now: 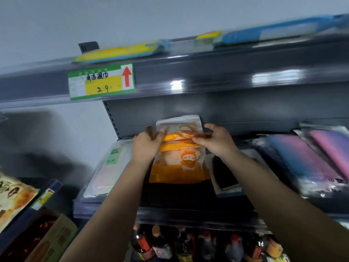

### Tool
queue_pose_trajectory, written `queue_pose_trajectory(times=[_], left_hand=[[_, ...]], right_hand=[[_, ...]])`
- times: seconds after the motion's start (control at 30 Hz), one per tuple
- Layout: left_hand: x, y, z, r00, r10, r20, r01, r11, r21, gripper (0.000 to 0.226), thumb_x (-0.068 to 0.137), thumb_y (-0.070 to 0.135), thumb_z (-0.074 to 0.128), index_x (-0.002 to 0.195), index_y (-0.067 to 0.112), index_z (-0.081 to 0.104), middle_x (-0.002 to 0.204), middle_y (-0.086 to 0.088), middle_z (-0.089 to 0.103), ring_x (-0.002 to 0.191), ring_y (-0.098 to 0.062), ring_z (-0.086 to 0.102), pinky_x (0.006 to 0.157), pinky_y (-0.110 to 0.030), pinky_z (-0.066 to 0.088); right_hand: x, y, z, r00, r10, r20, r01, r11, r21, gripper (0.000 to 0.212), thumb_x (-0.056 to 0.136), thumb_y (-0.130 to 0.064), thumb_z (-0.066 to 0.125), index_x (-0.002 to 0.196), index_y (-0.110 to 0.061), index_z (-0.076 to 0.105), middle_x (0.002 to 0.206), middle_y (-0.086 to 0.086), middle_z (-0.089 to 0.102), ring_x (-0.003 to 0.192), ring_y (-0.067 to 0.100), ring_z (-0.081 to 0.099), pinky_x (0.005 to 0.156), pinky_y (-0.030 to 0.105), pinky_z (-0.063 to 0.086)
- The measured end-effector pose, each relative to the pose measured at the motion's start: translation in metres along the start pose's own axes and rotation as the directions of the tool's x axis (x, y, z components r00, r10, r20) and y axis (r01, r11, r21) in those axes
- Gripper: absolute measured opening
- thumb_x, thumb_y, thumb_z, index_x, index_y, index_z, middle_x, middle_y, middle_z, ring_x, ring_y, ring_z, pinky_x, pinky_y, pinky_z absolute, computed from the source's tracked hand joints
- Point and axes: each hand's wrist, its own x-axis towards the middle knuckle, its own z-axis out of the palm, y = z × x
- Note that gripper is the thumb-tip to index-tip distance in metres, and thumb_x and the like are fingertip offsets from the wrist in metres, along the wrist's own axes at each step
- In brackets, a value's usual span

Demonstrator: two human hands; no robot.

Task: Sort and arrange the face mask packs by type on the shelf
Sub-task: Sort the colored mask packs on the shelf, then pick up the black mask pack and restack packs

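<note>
Both my hands reach onto the middle shelf [188, 208]. My left hand [146, 146] and my right hand [217, 141] grip the two sides of an orange cartoon face mask pack [180, 134], held just above another orange pack [179, 167] lying flat on the shelf. Left of these lies a pale pink pack with a green "FACE MASK" label [109, 165]. A black mask pack [223, 174] sits to the right, then blue-to-pink gradient packs [302, 163] and a pink pack [332, 146].
The upper shelf carries yellow-blue packs [120, 52] and blue packs [273, 31]; a green-yellow price tag [102, 82] hangs on its edge. Bottles [188, 244] stand on the shelf below. Snack bags [15, 197] and a cardboard box [52, 241] are at lower left.
</note>
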Motion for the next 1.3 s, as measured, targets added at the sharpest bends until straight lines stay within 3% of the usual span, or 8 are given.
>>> queue_pose_trajectory(times=[0.1,0.33,0.5,0.67,0.8,0.97,1.1,1.3], left_hand=[[0.002,-0.006,0.0,1.0,0.008,0.028,-0.008,1.0,0.009,0.039,0.094,0.036,0.051,0.124,0.01,0.055,0.12,-0.016,0.064,0.114,-0.034,0.056,0.093,-0.037,0.045],[-0.003,0.005,0.001,0.982,0.191,0.011,-0.191,0.98,0.046,0.046,0.085,0.034,0.053,0.125,0.011,0.057,0.125,-0.012,0.059,0.116,-0.035,0.052,0.099,-0.043,0.042],[-0.019,0.033,0.012,0.938,0.343,0.052,-0.342,0.893,0.292,0.042,0.089,0.029,0.057,0.13,0.021,0.053,0.131,-0.005,0.054,0.121,-0.03,0.043,0.096,-0.039,0.034],[-0.042,0.067,0.041,0.871,0.472,0.135,-0.483,0.773,0.411,0.044,0.089,0.034,0.054,0.132,0.024,0.051,0.132,0.0,0.052,0.122,-0.026,0.042,0.097,-0.036,0.028],[-0.06,0.091,0.074,0.837,0.513,0.192,-0.54,0.715,0.444,0.046,0.09,0.037,0.053,0.133,0.021,0.05,0.129,-0.003,0.054,0.119,-0.028,0.045,0.098,-0.039,0.03],[-0.089,0.125,0.117,0.793,0.518,0.32,-0.608,0.636,0.476,0.053,0.093,0.042,0.041,0.142,0.026,0.033,0.139,0.002,0.043,0.126,-0.023,0.036,0.103,-0.038,0.026],[-0.117,0.163,0.157,0.75,0.537,0.385,-0.661,0.614,0.431,0.05,0.094,0.041,0.041,0.14,0.024,0.035,0.139,0.001,0.043,0.126,-0.024,0.037,0.102,-0.037,0.026],[-0.159,0.211,0.22,0.704,0.547,0.453,-0.707,0.597,0.38,0.053,0.093,0.042,0.043,0.141,0.023,0.035,0.139,0.001,0.045,0.127,-0.025,0.037,0.102,-0.038,0.027]], right_hand=[[0.001,0.004,0.005,0.999,0.01,-0.053,-0.013,0.998,-0.063,0.055,0.08,-0.021,0.073,0.13,-0.007,0.053,0.12,0.009,0.061,0.115,0.021,0.056,0.08,0.016,0.034],[-0.012,0.007,-0.007,0.987,-0.091,-0.136,0.061,0.977,-0.206,0.043,0.083,-0.02,0.069,0.122,-0.008,0.058,0.115,0.012,0.061,0.107,0.02,0.057,0.065,0.003,0.032],[-0.022,0.009,-0.029,0.973,-0.203,-0.109,0.141,0.899,-0.414,0.046,0.083,-0.025,0.066,0.126,-0.011,0.056,0.127,0.011,0.056,0.121,0.026,0.05,0.095,0.025,0.039],[-0.041,0.016,-0.064,0.972,-0.226,-0.057,0.125,0.709,-0.694,0.052,0.088,-0.029,0.056,0.136,-0.015,0.044,0.134,0.009,0.049,0.124,0.03,0.043,0.098,0.036,0.039],[-0.056,0.034,-0.098,0.981,-0.193,-0.028,0.093,0.589,-0.803,0.051,0.088,-0.032,0.053,0.135,-0.014,0.045,0.131,0.009,0.049,0.122,0.031,0.043,0.097,0.036,0.036],[-0.076,0.063,-0.147,0.986,-0.149,-0.069,0.019,0.521,-0.853,0.046,0.077,-0.032,0.068,0.117,-0.009,0.062,0.113,0.014,0.064,0.106,0.035,0.057,0.086,0.041,0.046],[-0.094,0.09,-0.197,0.995,-0.061,-0.08,-0.042,0.471,-0.881,0.051,0.089,-0.034,0.051,0.136,-0.015,0.042,0.136,0.008,0.046,0.126,0.029,0.04,0.098,0.037,0.033],[-0.122,0.127,-0.267,0.991,0.051,-0.124,-0.134,0.433,-0.891,0.051,0.092,-0.038,0.046,0.138,-0.018,0.037,0.141,0.006,0.041,0.133,0.028,0.033,0.104,0.04,0.029]])
